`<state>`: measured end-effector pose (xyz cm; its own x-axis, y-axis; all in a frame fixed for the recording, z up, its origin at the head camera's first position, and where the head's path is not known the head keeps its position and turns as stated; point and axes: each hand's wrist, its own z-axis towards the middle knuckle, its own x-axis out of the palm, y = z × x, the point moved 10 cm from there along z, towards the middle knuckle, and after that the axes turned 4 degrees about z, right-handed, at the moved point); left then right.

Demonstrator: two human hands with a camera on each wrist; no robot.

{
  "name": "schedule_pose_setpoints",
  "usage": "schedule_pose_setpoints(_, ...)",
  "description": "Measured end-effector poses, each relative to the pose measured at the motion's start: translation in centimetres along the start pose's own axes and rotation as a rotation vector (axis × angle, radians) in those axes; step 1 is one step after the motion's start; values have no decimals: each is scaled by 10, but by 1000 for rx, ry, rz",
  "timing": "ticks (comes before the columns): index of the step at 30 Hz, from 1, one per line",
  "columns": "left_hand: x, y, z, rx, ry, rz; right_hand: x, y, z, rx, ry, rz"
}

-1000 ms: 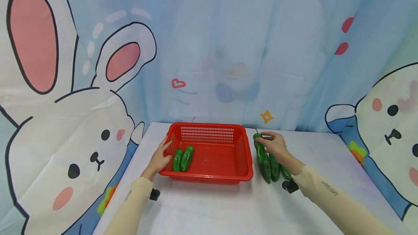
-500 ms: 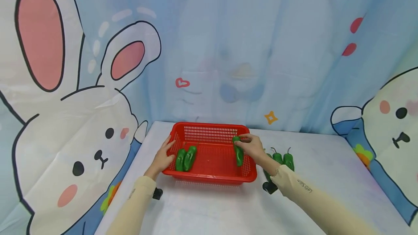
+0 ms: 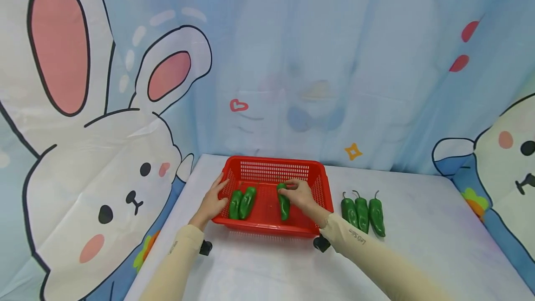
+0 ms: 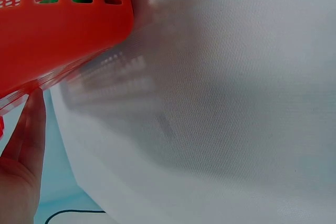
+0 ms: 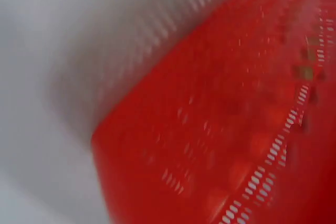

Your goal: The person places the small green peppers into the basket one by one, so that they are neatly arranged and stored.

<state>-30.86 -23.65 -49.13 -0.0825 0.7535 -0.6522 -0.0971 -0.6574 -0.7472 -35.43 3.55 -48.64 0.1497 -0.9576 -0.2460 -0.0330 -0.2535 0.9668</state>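
Right grip (image 3: 298,194) pinching one green chili pepper (image 3: 284,209) by its upper end, inside red plastic basket (image 3: 271,227), right of the basketed pair; can't tell if its tip touches bottom. Left grip (image 3: 212,203) straight-fingered against basket's left side, no pepper in it. Progress, judged from layout: two basketed peppers (image 3: 248,202) look done, held one looks nearly there, three loose peppers (image 3: 362,214) on desk (image 3: 259,273) right of basket seem left to load

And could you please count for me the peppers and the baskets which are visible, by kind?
Green peppers: 6 (3 on the table, 2 lying in the red basket, 1 in the right hand)
Red basket: 1
Total: 7
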Motion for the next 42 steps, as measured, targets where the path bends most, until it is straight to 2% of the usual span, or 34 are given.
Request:
schedule_pose_setpoints(6, -2, 0, 0, 10, -9, 5, 30, -11, 0, 37, -4, 27)
schedule_pose_setpoints(15, -1, 0, 1, -2, -5, -4, 60, -23, 2, 92, -53, -84)
schedule_pose_setpoints(24, 3, -2, 1, 9, 2, -13, 72, -25, 6, 126, -70, -114)
schedule_pose_setpoints(31, 6, -1, 2, 9, 4, -14, 76, -25, 9, 106, -113, -180)
schedule_pose_setpoints(38, 2, 2, 3, 4, -16, -6, 86, -19, 13, 81, -94, -254)
schedule_pose_setpoints(42, -2, 4, 3, -10, -12, 0, 91, -18, 14, 76, -59, -236)
